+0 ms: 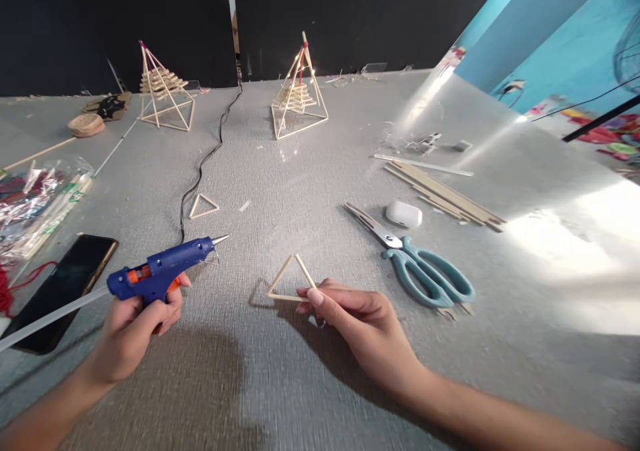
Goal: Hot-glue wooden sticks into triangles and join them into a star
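Note:
My left hand (137,331) is wrapped round the handle of a blue glue gun (173,264), with fingers at its orange trigger. A clear glue stick (55,316) sticks out of the gun's back end, and the metal nozzle points right. Between thumb and fingers, my right hand (350,317) pinches the lower right corner of a small triangle of thin wooden sticks (280,276). Its top corner shows a slight gap. Another small wooden triangle (192,209) lies flat beyond the glue gun. Teal-handled scissors (425,271) rest to the right of my right hand.
Two stick pyramids (167,97) (300,97) stand at the back. A black cord (205,157) runs from the gun to the wall. At right lie wooden sticks (445,194) and a white case (404,214); at left, a phone (65,291) and plastic-wrapped supplies (45,204).

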Action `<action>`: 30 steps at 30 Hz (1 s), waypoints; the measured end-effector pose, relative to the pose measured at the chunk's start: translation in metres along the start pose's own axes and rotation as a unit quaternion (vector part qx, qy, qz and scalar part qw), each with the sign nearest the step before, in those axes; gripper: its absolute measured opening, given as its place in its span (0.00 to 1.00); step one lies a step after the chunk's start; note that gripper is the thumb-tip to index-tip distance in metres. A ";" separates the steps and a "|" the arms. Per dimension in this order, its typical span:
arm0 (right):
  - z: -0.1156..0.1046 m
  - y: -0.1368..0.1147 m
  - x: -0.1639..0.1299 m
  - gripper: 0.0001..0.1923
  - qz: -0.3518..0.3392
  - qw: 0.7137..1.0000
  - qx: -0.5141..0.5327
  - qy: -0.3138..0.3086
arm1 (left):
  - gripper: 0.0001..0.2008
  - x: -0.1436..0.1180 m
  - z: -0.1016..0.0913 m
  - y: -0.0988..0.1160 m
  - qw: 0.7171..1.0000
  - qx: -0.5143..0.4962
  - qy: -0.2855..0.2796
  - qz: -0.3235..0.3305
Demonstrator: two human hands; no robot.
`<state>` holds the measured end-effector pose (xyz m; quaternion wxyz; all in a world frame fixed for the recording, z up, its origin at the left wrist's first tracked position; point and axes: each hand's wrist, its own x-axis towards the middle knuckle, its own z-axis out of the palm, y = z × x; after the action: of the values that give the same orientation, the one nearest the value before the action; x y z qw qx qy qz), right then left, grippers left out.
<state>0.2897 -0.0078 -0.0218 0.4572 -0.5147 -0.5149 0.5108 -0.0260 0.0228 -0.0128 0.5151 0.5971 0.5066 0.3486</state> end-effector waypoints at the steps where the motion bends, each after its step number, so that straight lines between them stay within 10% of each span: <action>1: 0.000 0.000 0.000 0.19 -0.001 1.000 -0.002 -0.001 | 0.06 0.000 0.000 -0.001 1.000 0.001 -0.002 0.000; 30: 0.001 0.001 -0.001 0.17 0.013 1.000 0.017 -0.006 | 0.08 -0.003 -0.001 -0.007 0.996 0.063 -0.019 0.052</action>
<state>0.2892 -0.0088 -0.0230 0.4564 -0.5103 -0.5019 0.5285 -0.0294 0.0202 -0.0194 0.4671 0.6605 0.4862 0.3305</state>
